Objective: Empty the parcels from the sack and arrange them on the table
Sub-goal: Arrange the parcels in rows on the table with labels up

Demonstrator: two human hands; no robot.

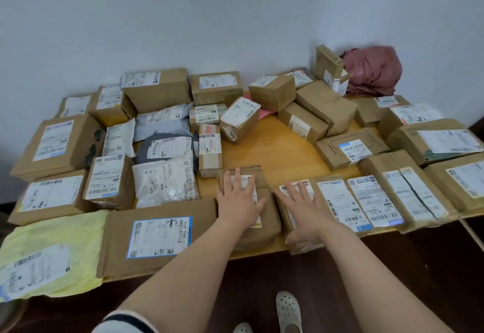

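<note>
Most labels are too blurry for me tbh. I only make out "T098" on the blue-edged label (159, 237) of the flat brown parcel (117, 230), just left of the left hand (239, 199).

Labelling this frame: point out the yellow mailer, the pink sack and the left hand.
yellow mailer (57, 233): head view, bare upper face.
pink sack (372, 71): head view, crumpled middle.
left hand (239, 199): head view, back.
</note>
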